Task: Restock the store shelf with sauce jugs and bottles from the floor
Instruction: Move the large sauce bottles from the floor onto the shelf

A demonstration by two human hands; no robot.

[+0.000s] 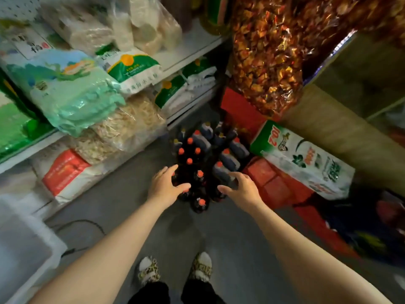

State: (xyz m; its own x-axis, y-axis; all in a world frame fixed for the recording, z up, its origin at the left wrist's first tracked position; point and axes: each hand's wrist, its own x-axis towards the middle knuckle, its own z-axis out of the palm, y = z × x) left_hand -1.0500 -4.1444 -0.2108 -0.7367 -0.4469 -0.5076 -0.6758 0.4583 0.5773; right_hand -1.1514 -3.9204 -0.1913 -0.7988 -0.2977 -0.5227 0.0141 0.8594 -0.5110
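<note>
Listing left to right: clear plastic bin (pixel 24 244) on grey floor (pixel 175 233); white metal shelf (pixel 28 150) stacked with soft printed sacks (pixel 70 88), writing blurred. Left hand (pixel 165 185), fingers spread, over dark orange-capped bottles (pixel 192 170) clustered on floor below shelf end. Handled jugs (pixel 228 159) just behind. Right hand (pixel 243 189), fingers spread, above same cluster. Green-and-white bag (pixel 306 159) marked "102"; crinkly red snack bag (pixel 267 58) above.
</note>
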